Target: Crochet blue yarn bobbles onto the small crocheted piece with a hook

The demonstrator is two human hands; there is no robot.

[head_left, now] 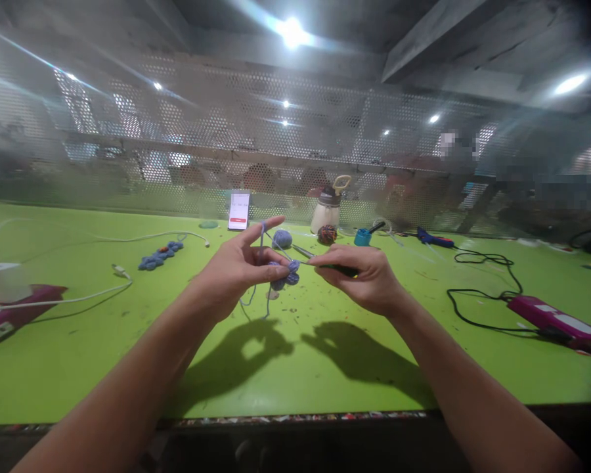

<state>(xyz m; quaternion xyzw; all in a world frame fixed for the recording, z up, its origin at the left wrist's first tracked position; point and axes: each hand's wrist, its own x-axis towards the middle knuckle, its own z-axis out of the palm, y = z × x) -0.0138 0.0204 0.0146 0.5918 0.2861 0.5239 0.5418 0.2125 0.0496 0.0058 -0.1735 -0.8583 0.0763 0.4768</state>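
Note:
Between thumb and fingers, my left hand (239, 263) pinches a small blue-purple crochet piece (292, 272), while its index finger stretches out with yarn (262, 243) looped over it. My right hand (362, 274) is closed around the dark handle of a crochet hook (342, 269); the hook's thin shaft reaches the crochet piece. Behind the hands lies a ball of the same yarn (282, 239). Loose yarn hangs below my left hand. A finished-looking blue crochet strip (160, 255) with an orange spot rests on the table to the left.
The green table (325, 394) carries a lit phone (239, 211), a bottle (326, 211), a dark multicoloured yarn ball (327, 234), a blue pot (362, 237) and a blue glue gun (435, 238). Power strips (554, 318) with cables lie at both sides. A perforated metal screen (276, 157) stands behind.

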